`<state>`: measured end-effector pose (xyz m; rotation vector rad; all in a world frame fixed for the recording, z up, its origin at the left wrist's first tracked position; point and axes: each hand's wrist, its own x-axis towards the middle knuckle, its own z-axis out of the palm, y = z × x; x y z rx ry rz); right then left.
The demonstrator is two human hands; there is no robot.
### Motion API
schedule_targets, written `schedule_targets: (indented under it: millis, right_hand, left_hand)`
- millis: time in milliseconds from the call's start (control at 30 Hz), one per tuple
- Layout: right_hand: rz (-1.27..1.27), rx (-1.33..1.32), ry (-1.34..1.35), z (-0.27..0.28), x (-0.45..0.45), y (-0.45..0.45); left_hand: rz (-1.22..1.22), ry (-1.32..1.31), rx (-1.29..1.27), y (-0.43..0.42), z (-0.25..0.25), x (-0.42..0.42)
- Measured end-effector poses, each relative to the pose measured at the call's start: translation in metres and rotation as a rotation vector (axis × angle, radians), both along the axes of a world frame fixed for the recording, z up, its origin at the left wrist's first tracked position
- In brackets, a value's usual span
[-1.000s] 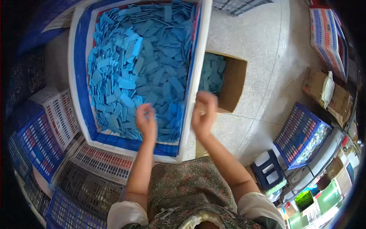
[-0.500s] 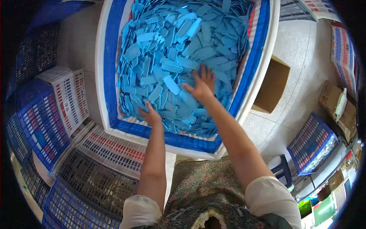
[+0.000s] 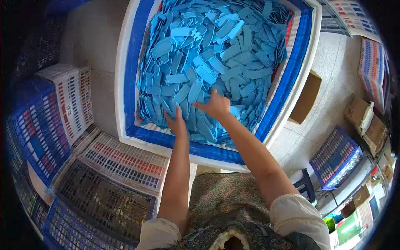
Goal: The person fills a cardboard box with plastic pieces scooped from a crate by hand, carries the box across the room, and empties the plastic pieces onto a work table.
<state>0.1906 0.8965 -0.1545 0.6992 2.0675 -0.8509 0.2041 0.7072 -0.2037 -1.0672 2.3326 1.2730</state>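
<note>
A heap of flat, oblong light-blue pieces fills a large bin with a white rim and blue inner edge. My left hand rests on the near part of the heap, thumb and fingers apart, with no piece visible in its grasp. To its right, my right hand touches the pieces, with thumb and index finger spread; its other fingers are bent and partly hidden. A few brighter pieces lie on top just beyond my right hand.
Stacked plastic crates line the left side, with more crates at the lower left. Right of the bin stands an open cardboard box. Farther right are a blue crate and a dark stool.
My right hand has drawn back toward me and closer to my left hand, its fingers now more bent. Pieces near it have shifted. The whole view has moved slightly, so the bin appears farther right.
</note>
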Motion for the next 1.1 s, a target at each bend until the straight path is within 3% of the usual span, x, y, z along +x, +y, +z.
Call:
schedule_targets:
  millis: [133, 200, 233, 300, 333, 400, 433, 500, 533, 600, 633, 767, 833, 967, 1033, 1100]
  right_hand:
    - [0.193, -0.212, 0.054, -0.012, -0.001, -0.013]
    - [0.584, -0.01, 0.2, -0.016, -0.003, -0.026]
    - [0.585, -0.012, 0.198, -0.017, 0.0, -0.029]
    - [0.135, -0.178, 0.107, -0.014, 0.011, -0.036]
    - [0.139, -0.179, 0.105, -0.015, 0.012, -0.041]
    - [-0.198, -0.262, 0.037, -0.02, 0.015, -0.054]
    - [-0.195, -0.263, 0.039, -0.02, 0.013, -0.06]
    - [-0.589, -0.76, 0.184, -0.023, 0.005, -0.073]
    - [-0.59, -0.764, 0.185, -0.027, -0.001, -0.083]
    - [-0.595, -0.493, 0.032, -0.02, -0.019, -0.095]
    - [-0.653, -0.687, 0.07, -0.013, -0.012, -0.087]
    - [-0.661, -0.553, 0.095, -0.016, 0.008, -0.099]
    - [-0.714, -0.654, 0.354, 0.0, 0.018, -0.09]
    - [-0.717, -0.564, 0.421, 0.045, 0.016, -0.057]
    - [-0.937, -0.659, 0.636, 0.061, 0.016, -0.042]
    - [-0.918, -0.667, 0.665, 0.081, 0.024, -0.019]
  left_hand:
    - [0.008, -0.032, -0.117, -0.011, -0.002, -0.011]
    - [-0.12, -0.053, -0.243, -0.009, 0.01, -0.02]
    - [-0.12, -0.055, -0.244, -0.006, 0.012, -0.021]
    - [-0.2, -0.077, -0.231, -0.005, 0.011, -0.019]
    - [-0.197, -0.08, -0.231, -0.007, 0.009, -0.016]
    - [-0.233, 0.057, -0.172, -0.019, -0.01, -0.004]
    - [-0.231, 0.059, -0.173, -0.027, -0.02, -0.002]
    - [-0.151, -0.025, 0.031, -0.035, -0.025, -0.009]
    - [-0.152, -0.024, 0.028, -0.037, -0.026, -0.005]
    - [-0.012, 0.018, 0.166, -0.023, -0.003, -0.011]
    - [-0.054, 0.13, 0.265, -0.048, -0.045, -0.004]
    - [0.079, 0.177, 0.385, -0.019, 0.011, -0.003]
    - [-0.027, 0.217, 0.334, -0.009, 0.027, 0.0]
    - [0.003, 0.312, 0.419, 0.043, 0.087, -0.008]
    - [-0.168, 0.411, 0.367, 0.067, 0.11, -0.013]
    - [-0.201, 0.437, 0.381, 0.092, 0.137, -0.012]
